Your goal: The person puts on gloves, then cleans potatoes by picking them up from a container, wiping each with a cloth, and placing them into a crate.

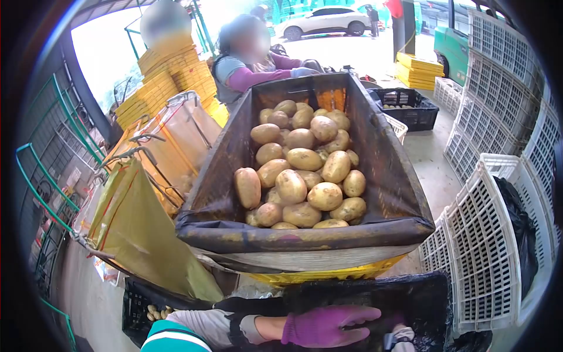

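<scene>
My left hand (328, 327), in a purple glove, reaches in from the lower left with thumb and fingers apart and nothing between them. It is over the black crate (431, 293) at the bottom. Just right of it, my right hand (394, 322) is a pinkish blur above a grey-white cuff; its fingers cannot be made out. Ahead of both hands stands a large bin (305, 237) lined with dark cloth. Several potatoes (305, 159) are heaped inside it. Neither hand touches them.
Another person (240, 67) sits behind the bin, a gloved hand near its far edge. A yellow-green sack (146, 229) hangs at left. White crates (481, 240) stand at right, a black crate (413, 117) behind. Small potatoes (157, 313) lie lower left.
</scene>
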### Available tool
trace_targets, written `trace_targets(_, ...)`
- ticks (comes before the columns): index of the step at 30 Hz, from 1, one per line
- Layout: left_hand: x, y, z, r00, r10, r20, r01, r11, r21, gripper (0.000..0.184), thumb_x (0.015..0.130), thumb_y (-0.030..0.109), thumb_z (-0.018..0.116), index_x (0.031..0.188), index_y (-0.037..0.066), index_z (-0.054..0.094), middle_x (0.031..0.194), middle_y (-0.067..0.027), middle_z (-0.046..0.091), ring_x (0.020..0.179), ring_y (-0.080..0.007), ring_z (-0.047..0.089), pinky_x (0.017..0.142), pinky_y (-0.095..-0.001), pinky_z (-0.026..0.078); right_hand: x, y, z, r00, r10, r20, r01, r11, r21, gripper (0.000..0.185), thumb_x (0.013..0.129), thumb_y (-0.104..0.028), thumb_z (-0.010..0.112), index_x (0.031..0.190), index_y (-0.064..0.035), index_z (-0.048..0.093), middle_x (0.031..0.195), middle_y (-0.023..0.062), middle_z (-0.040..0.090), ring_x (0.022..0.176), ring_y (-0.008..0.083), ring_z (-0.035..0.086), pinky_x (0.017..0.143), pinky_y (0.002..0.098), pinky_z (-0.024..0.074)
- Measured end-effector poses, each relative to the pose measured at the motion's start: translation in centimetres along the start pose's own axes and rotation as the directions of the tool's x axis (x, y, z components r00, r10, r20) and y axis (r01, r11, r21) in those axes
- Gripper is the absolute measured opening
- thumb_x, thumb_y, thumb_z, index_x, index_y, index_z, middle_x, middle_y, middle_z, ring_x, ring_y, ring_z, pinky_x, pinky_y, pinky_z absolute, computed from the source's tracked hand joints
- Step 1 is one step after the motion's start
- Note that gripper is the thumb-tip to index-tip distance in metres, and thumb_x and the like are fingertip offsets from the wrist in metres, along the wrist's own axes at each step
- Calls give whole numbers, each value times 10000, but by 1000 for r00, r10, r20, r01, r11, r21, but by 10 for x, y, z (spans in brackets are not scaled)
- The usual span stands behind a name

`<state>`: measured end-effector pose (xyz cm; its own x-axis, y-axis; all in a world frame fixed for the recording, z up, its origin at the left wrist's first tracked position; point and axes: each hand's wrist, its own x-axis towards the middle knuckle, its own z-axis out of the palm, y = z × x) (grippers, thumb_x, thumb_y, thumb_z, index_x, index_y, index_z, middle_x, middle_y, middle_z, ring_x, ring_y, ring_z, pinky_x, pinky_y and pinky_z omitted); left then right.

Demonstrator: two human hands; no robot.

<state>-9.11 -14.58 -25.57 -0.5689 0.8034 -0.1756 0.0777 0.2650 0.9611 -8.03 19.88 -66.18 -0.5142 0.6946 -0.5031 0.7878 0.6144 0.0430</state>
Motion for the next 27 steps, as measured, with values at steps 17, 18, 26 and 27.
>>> trace_targets(17,-5,10,0,996,59,-66,-65,995,-81,478,954,148,587,1387,10,437,1283,-117,574,1170,-203,561,995,-335,439,-33,8,30,962,-241,126,239,971,31,538,756,-387,704,1217,-121,628,1199,173,634,1134,313,598,887,406,508)
trace_targets(18,-5,11,-1,998,9,-64,-16,994,-112,477,948,134,591,1382,4,442,1281,-116,574,1165,-199,563,995,-330,435,-37,7,29,952,-243,185,229,969,91,531,756,-384,703,1212,-121,632,1194,173,640,1135,310,599,888,403,507)
trace_targets(26,-9,13,-11,983,55,-174,-58,998,-11,346,968,62,539,1301,-21,493,1220,-120,601,1128,-184,585,973,-299,447,-87,36,-79,483,-867,-122,714,309,629,315,855,-82,658,1169,-76,640,1110,76,678,1067,211,624,944,296,472)
trace_targets(27,-8,13,-11,982,68,-178,-73,997,-18,346,968,62,539,1301,-21,493,1220,-120,601,1128,-184,585,973,-299,447,-113,33,-116,679,-725,117,112,260,959,283,861,-28,642,1143,-55,643,1084,59,678,1047,175,622,945,288,470)
